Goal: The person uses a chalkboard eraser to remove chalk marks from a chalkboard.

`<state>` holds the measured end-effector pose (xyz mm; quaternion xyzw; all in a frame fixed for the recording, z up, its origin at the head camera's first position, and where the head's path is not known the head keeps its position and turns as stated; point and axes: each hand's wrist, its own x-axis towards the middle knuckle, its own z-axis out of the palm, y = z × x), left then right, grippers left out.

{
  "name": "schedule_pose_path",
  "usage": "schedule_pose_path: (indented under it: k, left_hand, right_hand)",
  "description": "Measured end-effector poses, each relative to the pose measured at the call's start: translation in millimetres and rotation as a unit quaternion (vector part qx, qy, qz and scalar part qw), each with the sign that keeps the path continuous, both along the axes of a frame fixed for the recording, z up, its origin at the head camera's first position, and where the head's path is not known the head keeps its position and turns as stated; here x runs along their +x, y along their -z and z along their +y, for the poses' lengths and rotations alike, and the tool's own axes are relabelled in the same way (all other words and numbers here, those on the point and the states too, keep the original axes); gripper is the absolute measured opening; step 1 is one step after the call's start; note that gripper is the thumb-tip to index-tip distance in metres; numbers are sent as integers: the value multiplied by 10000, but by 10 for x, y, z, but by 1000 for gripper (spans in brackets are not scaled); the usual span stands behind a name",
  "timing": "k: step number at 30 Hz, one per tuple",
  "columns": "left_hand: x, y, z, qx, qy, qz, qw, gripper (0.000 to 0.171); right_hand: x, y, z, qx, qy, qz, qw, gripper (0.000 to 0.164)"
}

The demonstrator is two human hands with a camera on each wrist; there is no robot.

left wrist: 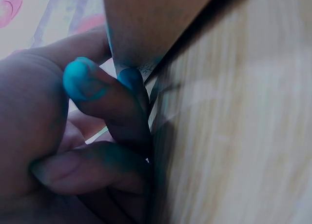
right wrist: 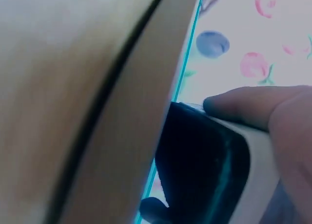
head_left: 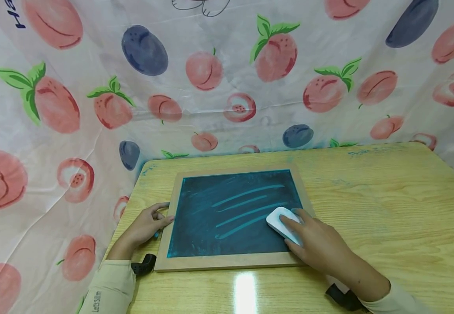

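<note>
A small chalkboard [head_left: 199, 231] with a light wooden frame lies flat on the table, bearing several chalk strokes and smears. My left hand [head_left: 145, 224] grips the frame's left edge, thumb on the rim and other fingers bent beside it. In the left wrist view, bright blue-green colour covers some fingertips [left wrist: 80, 82]; whether this is only chalk dust I cannot tell. My right hand [head_left: 319, 242] holds a white-topped eraser [head_left: 280, 220] over the board's right part, at the right ends of the lower strokes. Its dark side [right wrist: 204, 160] shows in the right wrist view.
The wood-grain table [head_left: 380, 209] stretches to the right of the board, with blue chalk dust [head_left: 372, 150] near its back edge. A fruit-patterned cloth [head_left: 219, 109] hangs behind and along the left. Black wrist straps [head_left: 144, 264] show near both wrists.
</note>
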<state>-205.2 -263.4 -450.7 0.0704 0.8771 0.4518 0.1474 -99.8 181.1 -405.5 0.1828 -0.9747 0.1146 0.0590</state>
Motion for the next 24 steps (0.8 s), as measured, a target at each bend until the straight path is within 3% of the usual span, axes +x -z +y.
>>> schedule_pose_path:
  k: [6, 15, 24]
  left_hand:
    - [11, -35, 9, -13, -23, -23, 10000, 70]
    - [14, -32, 20, 0, -49, -37, 10000, 70]
    - [6, -18, 20, -62, -73, 7, 10000, 69]
  right_hand:
    - [121, 36, -151, -97, -670, 16, 9977, 52]
    - [158, 86, -207, -148, -1001, 181, 9947, 53]
    - [113, 63, -166, -167, -789, 330, 9962, 48]
